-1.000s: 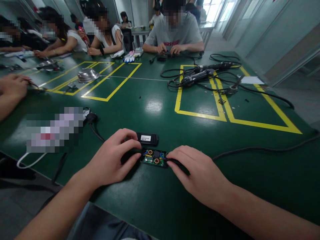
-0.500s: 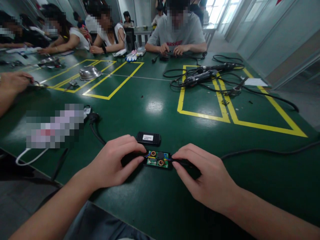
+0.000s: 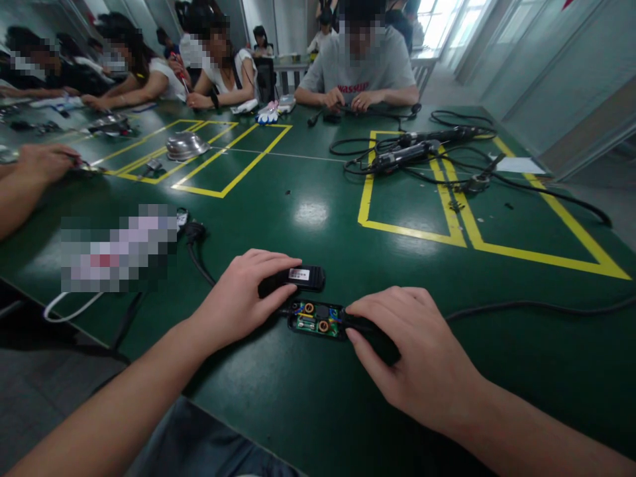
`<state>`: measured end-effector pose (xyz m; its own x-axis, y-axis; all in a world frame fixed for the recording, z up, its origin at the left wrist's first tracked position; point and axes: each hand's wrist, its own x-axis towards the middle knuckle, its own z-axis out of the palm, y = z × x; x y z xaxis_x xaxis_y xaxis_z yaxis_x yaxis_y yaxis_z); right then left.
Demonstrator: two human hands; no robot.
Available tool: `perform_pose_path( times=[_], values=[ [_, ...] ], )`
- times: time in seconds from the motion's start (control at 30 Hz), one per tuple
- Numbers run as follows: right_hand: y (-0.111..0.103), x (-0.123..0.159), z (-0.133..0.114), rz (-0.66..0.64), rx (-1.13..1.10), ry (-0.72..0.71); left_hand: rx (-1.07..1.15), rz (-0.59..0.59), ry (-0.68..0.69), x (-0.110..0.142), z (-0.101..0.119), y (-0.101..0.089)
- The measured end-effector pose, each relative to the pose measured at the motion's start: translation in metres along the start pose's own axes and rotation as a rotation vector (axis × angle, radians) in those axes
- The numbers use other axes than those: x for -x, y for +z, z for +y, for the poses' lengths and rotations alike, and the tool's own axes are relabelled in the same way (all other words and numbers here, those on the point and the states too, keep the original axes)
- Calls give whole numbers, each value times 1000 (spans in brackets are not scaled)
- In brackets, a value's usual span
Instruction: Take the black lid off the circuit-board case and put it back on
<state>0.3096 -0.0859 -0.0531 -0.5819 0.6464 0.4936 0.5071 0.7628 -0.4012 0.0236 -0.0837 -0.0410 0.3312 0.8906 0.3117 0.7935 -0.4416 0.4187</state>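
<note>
A small green circuit board [image 3: 316,317] with copper coils and a glass fuse sits in an open black plastic case [image 3: 311,334] on the table before me. Just beyond it lies the black case cover [image 3: 315,278], which has a white label. My left hand [image 3: 253,288] has its index finger and thumb closed about the cover's left end. Pinched at the case's right end, by the cable entry, is my right hand [image 3: 400,341]; its fingers partly hide the cable. A black cable [image 3: 536,307] runs off to the right.
A pixelated power strip [image 3: 124,248] and black plug [image 3: 195,230] lie at left. Electric screwdrivers [image 3: 407,158] with tangled cords rest at right, by yellow tape. A metal bowl [image 3: 186,146] stands farther back. Co-workers sit around; one's hand [image 3: 44,162] is at far left.
My left hand has let go of the case's left end and moved forward to the cover. My right hand stays at the case's right end. The view has shifted slightly.
</note>
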Motion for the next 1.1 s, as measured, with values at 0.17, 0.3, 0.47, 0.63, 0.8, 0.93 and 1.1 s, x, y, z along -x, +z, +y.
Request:
perform_pose_path(
  times=[0.17,0.3,0.47,0.63,0.8,0.93,1.1],
  values=[
    [-2,-2,0,-16,-16,39,32,92,65,8,0,0],
    [-4,-1,1,-30,-10,62,92,110,277,18,8,-2],
    [-4,0,0,-52,-4,61,94,13,358,18,14,-2],
    [-6,-2,-1,-99,-27,65,73,-38,359,13,17,-2],
    [-6,-3,-1,-135,-66,64,93,-59,360,12,17,-4],
    [-5,-3,0,-139,-80,61,93,-76,357,11,16,-4],
    [-5,-2,1,-127,-71,56,126,-64,323,13,15,-2]
  ],
)
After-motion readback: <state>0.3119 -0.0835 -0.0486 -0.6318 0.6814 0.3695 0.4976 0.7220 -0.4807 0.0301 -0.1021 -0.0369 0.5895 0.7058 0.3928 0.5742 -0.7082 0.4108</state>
